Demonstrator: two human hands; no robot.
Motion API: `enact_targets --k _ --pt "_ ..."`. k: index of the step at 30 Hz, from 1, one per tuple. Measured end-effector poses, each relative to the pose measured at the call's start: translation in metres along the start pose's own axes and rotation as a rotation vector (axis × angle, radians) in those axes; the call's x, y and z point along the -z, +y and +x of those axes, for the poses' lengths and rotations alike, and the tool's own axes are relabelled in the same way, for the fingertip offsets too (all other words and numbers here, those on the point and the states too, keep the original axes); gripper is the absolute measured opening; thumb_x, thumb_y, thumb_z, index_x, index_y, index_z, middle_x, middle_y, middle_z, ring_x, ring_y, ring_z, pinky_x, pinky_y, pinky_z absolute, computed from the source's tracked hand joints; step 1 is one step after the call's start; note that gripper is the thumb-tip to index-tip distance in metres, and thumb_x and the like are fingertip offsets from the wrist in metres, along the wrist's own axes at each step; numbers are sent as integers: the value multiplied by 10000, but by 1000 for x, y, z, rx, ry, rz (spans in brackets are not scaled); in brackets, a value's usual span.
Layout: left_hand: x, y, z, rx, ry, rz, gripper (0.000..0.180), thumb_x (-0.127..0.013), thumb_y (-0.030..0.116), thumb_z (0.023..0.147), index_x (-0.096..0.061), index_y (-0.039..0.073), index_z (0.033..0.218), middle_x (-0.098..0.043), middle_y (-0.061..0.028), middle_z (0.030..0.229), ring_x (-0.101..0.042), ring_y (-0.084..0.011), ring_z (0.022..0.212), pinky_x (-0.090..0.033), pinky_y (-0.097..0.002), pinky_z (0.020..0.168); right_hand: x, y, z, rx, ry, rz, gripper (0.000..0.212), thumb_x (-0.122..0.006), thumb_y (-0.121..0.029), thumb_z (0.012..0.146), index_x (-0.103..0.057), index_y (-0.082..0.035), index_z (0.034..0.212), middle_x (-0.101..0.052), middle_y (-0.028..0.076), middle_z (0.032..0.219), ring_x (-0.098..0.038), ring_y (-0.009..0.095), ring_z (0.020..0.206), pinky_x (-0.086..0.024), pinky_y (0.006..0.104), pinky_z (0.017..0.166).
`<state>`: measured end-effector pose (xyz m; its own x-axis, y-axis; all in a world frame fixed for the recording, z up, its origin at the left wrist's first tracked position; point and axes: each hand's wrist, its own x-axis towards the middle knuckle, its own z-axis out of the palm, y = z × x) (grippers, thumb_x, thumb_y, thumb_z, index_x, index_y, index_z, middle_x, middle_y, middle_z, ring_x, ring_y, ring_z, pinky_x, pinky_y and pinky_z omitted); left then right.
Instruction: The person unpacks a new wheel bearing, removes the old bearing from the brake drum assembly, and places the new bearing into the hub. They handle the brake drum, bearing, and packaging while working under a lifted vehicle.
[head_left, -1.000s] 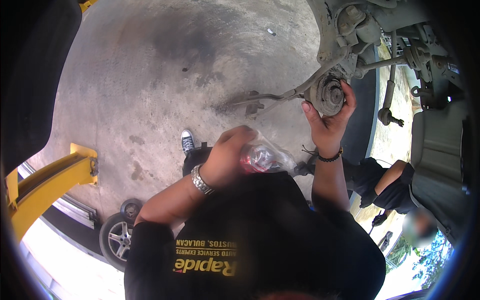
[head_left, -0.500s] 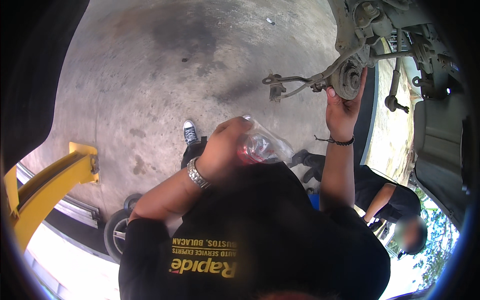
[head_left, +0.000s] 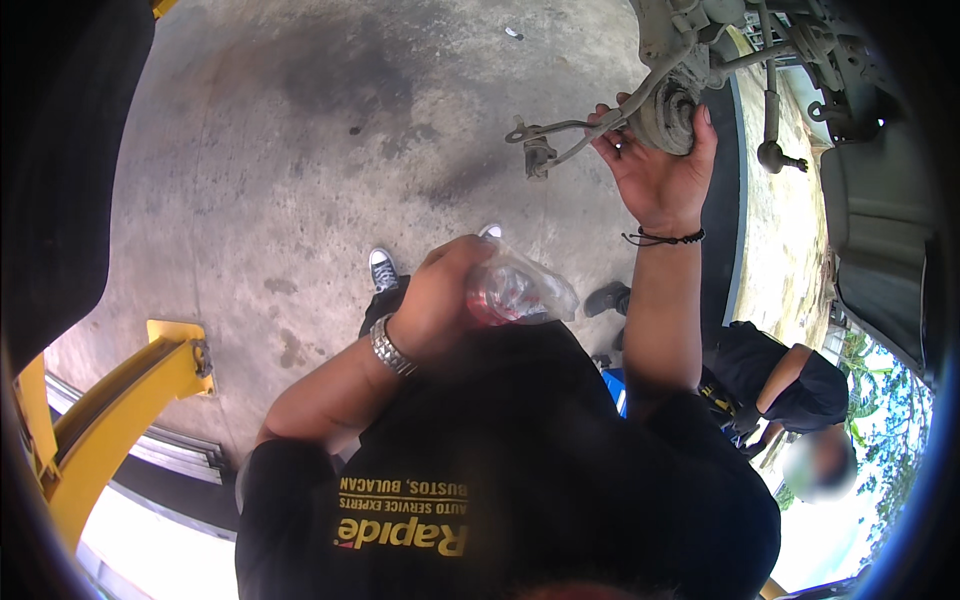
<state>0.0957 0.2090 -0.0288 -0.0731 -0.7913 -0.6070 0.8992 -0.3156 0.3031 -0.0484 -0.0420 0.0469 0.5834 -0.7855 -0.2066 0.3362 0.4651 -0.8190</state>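
At the time of viewing, my left hand (head_left: pixel 440 295) was closed on a clear plastic bag (head_left: pixel 535 285) with something red showing inside it. The bag sat at the front of my black shirt (head_left: pixel 580 440), its free end pointing to the right. A metal-link watch (head_left: pixel 390 348) was on that wrist.

My right hand (head_left: pixel 660 190) was raised, palm up, beneath the underside of a vehicle (head_left: pixel 800 55). Its fingers were gripping a round grey part (head_left: pixel 668 118) with a ringed, soiled face: the thumb stood along the right side and the other fingers curved about the left. How firmly they bore on it I could not establish, since the part itself covered some of the contact. A bent metal rod (head_left: pixel 655 78) ran past the round part toward the left, ending in a small block (head_left: pixel 540 155). A braided bracelet (head_left: pixel 670 238) was on the wrist.

To the right of the round part, a second rod (head_left: pixel 771 115) hung with a knobbed end. A sneaker (head_left: pixel 382 270) stood on the stained concrete floor (head_left: pixel 270 190). A yellow steel arm (head_left: pixel 130 395) was at left, and a co-worker (head_left: pixel 795 380) in dark clothing was at right.
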Motion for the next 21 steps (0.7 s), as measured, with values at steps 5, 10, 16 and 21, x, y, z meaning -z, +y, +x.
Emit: enact_targets --k 5,10,16,21 --pt "1 -4 -2 -16 -7 28 225 -562 230 1030 -596 26 1119 -648 -79 977 -680 -212 900 -579 -389 859 2 7 6 95 -37 117 630 -546 -625 972 -669 -81 1266 -685 109 1205 -579 385 1234 -436 547 1107" --pt "3 -4 -3 -29 -20 -8 237 -559 235 1030 -597 17 1113 -665 -92 975 -691 -224 902 -578 -397 875 0 7 11 160 23 92 537 -548 -584 984 -661 -144 1271 -687 81 1240 -647 297 1081 -482 490 1002" --pt "6 -4 -6 -42 -10 -67 248 -550 237 1033 -594 3 1103 -685 -113 982 -701 -236 900 -580 -407 874 -11 -9 -15 77 223 -254 561 -649 -601 971 -671 -96 1215 -686 82 1168 -633 306 1125 -507 436 947" --pt "8 -5 -12 -85 -19 -41 243 -553 237 1033 -591 7 1102 -682 -109 985 -701 -240 897 -583 -409 864 -13 -19 -45 311 466 -445 315 -762 -298 989 -652 -21 1091 -688 69 922 -662 194 776 -497 315 666"
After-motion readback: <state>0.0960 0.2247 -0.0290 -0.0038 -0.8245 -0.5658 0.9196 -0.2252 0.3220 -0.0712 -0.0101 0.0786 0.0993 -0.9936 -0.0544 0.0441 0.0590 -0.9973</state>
